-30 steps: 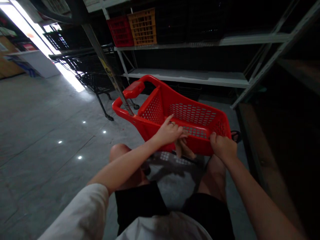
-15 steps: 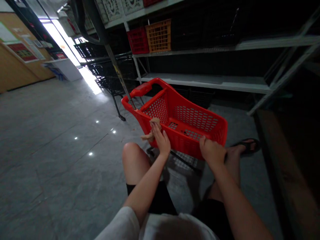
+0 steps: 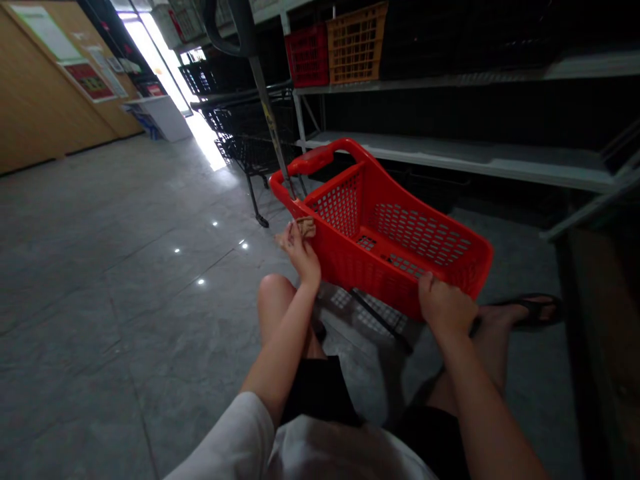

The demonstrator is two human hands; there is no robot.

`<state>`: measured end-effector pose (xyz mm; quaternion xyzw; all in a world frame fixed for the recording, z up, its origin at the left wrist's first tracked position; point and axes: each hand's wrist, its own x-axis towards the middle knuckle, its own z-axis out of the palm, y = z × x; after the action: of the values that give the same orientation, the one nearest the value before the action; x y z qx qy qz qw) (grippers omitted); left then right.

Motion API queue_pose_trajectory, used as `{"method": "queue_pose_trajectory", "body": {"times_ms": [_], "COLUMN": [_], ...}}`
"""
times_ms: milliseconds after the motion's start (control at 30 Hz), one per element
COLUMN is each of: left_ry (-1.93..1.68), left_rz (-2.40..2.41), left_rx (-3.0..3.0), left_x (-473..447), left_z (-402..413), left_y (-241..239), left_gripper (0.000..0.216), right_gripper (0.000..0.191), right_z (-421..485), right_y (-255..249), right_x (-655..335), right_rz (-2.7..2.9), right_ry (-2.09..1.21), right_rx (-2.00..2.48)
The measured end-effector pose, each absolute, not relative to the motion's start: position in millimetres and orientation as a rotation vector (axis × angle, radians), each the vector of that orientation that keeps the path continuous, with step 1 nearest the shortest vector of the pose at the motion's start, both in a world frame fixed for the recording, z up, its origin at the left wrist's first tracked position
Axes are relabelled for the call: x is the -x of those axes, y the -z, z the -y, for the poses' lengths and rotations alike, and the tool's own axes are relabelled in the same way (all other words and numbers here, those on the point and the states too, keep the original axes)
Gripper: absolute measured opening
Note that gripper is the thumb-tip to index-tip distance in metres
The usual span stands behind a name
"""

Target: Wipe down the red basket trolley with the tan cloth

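In front of my knees stands a red plastic shopping cart basket (image 3: pixel 370 270) with perforated walls and a handle at its far left end. My left hand (image 3: pixel 303 257) is closed on a tan cloth (image 3: pixel 306 227) and presses it against the outer side of the basket, close to the handle end. The rim near the right end is gripped by my right hand (image 3: pixel 445 307), thumb on top and fingers hidden behind the near wall. A few small dark bits lie on the basket's floor.
A metal pole (image 3: pixel 270 120) with a black looped grip leans by the cart handle. Behind are black carts (image 3: pixel 245 133) and a shelf rack (image 3: pixel 450 160) with a red crate (image 3: pixel 307 57) and a yellow crate (image 3: pixel 357 43). A wooden beam (image 3: pixel 600 320) lies at right.
My left hand has slid the cloth left along the basket's outer side, toward the handle end. My right hand keeps its hold on the rim. The view has shifted slightly left.
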<state>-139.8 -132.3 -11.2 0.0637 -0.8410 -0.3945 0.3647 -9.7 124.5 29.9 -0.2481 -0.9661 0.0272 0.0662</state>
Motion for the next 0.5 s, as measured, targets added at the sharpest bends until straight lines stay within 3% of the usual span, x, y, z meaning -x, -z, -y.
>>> {"method": "queue_pose_trajectory", "body": {"times_ms": [100,233,367,500], "left_ry": [1.055,1.187,1.222,1.226], "left_rz": [2.206,2.351,2.460,2.494], "left_rx": [-0.069,-0.152,-0.139,-0.085], "left_x": [146.7,131.9,116.0,127.4], "left_z": [103.2,68.7,66.0,72.3], "left_y": [2.7,38.0,71.8,66.3], "left_gripper": [0.068,0.066,0.072,0.069], "right_gripper": [0.068,0.068,0.068,0.068], "right_z": [-125.7,-126.4,-128.5,-129.8], "right_y": [-32.3,-33.8,-32.5,-32.2], "right_x": [10.4,9.6,8.5,8.7], "right_rz": [2.931,2.958,2.942,2.944], "right_ry": [-0.100,-0.149,-0.145,-0.144], "right_rx": [0.750,0.781,0.800,0.789]}}
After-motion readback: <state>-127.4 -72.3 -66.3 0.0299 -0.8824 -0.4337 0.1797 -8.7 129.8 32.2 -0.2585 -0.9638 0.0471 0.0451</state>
